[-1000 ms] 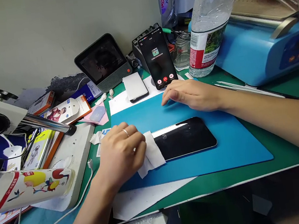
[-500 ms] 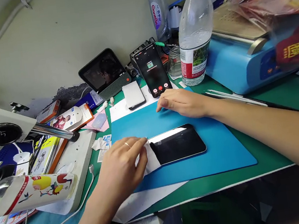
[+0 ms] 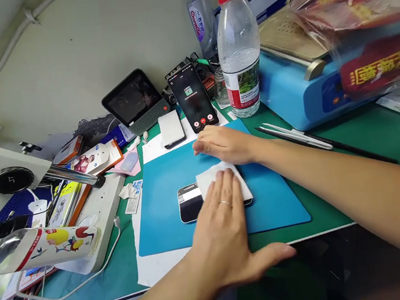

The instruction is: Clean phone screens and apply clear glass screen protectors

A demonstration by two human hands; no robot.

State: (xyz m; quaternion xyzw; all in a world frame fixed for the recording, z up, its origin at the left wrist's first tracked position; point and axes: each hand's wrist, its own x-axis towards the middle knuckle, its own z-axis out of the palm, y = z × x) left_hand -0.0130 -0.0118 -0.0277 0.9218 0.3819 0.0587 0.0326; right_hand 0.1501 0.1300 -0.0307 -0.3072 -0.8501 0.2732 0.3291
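My left hand (image 3: 223, 228) lies flat with its fingers stretched out, pressing a white wipe (image 3: 242, 186) onto a dark smartphone (image 3: 190, 204). The wipe covers the phone's middle and right part; its left end with a bright reflection shows. Underneath is a blue mat (image 3: 159, 209). My right hand (image 3: 223, 143) hovers or rests over the mat's back part, beyond the wipe. Its fingers are loosely bent, and I see nothing in it. Just behind that hand stands an upright phone (image 3: 193, 99) with a call screen.
At the back stand a white-covered phone (image 3: 171, 129), a smart display (image 3: 134, 102) and a red-capped bottle (image 3: 241, 56). A blue machine (image 3: 288, 94) sits right, with tweezers (image 3: 297, 137) before it. A microscope stand (image 3: 109, 201), a lying bottle (image 3: 57, 245) and a white cable (image 3: 93, 288) crowd the left.
My left hand has moved right with the wipe, from the phone's left end onto its middle and right part, and its fingers have flattened. The view has shifted slightly.
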